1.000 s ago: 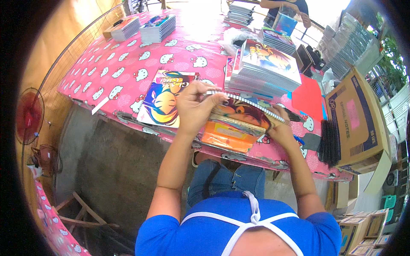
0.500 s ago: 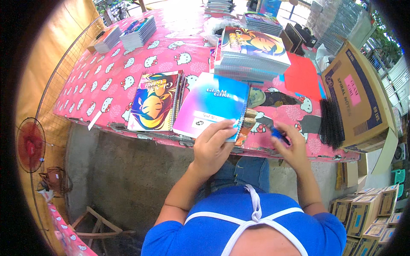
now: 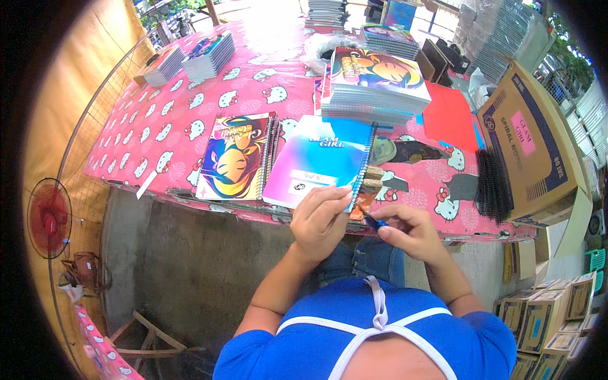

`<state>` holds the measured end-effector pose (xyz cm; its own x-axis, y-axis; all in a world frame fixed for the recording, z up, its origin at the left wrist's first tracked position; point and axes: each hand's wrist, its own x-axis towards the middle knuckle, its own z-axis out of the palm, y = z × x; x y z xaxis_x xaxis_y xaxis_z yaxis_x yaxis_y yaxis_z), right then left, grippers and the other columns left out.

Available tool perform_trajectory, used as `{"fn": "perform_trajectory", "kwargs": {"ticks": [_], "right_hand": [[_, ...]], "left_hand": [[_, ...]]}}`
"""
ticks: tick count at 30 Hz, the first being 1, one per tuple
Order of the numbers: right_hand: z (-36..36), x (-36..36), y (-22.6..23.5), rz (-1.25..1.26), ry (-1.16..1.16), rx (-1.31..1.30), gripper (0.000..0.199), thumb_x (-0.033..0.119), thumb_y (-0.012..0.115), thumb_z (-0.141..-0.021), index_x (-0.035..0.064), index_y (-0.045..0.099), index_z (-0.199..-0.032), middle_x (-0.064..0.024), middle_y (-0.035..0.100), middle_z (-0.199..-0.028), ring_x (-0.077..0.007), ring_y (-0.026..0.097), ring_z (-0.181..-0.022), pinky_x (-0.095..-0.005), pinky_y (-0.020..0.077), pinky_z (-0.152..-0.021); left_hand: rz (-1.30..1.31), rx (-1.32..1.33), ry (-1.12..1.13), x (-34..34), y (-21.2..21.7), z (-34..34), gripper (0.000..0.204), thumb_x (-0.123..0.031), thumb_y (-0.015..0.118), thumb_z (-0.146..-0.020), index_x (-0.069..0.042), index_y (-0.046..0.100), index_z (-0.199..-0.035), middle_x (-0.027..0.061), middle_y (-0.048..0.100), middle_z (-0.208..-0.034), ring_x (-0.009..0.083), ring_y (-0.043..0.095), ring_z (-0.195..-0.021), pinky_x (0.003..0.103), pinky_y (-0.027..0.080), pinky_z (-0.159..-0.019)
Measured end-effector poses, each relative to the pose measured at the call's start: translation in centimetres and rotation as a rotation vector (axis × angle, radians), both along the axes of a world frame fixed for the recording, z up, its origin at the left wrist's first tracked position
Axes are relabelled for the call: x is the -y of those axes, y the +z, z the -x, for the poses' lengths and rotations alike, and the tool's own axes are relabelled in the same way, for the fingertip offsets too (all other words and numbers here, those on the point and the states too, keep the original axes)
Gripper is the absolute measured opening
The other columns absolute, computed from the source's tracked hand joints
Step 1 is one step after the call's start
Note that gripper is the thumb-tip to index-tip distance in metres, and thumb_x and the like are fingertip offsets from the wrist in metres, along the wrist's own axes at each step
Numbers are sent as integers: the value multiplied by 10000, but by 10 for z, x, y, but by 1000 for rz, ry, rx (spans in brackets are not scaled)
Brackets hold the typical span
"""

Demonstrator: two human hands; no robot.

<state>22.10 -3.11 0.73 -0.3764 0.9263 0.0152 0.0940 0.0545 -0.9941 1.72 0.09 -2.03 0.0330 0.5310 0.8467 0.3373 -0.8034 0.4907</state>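
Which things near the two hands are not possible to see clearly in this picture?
- Head view: the tool in the right hand is mostly covered by fingers; only a blue tip shows.
- The orange thing at the table edge is half hidden by the left hand and the notebook.
- The notebook's near corner is under the left hand.
- The spiral's lower end is too small to judge.

Bright daylight; glare bleaches tablecloth (image 3: 278,38) far beyond fingers (image 3: 329,196). Soft shadow under table edge. Strong fisheye bend, black vignette at rim. Focus sharp centrally.
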Motion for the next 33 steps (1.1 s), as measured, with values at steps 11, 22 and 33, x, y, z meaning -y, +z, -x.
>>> {"fn": "perform_trajectory", "kwargs": {"ticks": [11, 22, 33], "right_hand": [[-1, -18, -11, 365, 234, -281, 322, 231, 641, -879, -35, 615, -1058, -151, 661, -936, -219, 646, -737, -313, 533, -660], [-81, -43, -61, -436, -518, 696, 399, 237, 698, -791, 15, 612, -1111, -156, 615, -1095, -310, 586, -1013, -386, 453, -898], [-59, -143, 6, -1095, -563, 850, 437, 247, 716, -729, 85, 612, -1121, -161, 538, -1234, -339, 508, -1137, -473, 368, -962]], "left_hand": [[-6, 6, -30, 5, 6, 3, 216, 107, 714, -634, 13, 650, -818, 147, 672, -886, 286, 662, -779, 353, 543, -704], [-36, 1036, 406, -43, -1, 106, 175, 18, 635, -865, -24, 466, -878, 121, 615, -930, 150, 591, -830, 297, 520, -755], [193, 619, 1050, -91, -69, 178, 245, -150, 695, -851, 27, 528, -880, 122, 587, -910, 203, 573, -844, 334, 467, -773]]}}
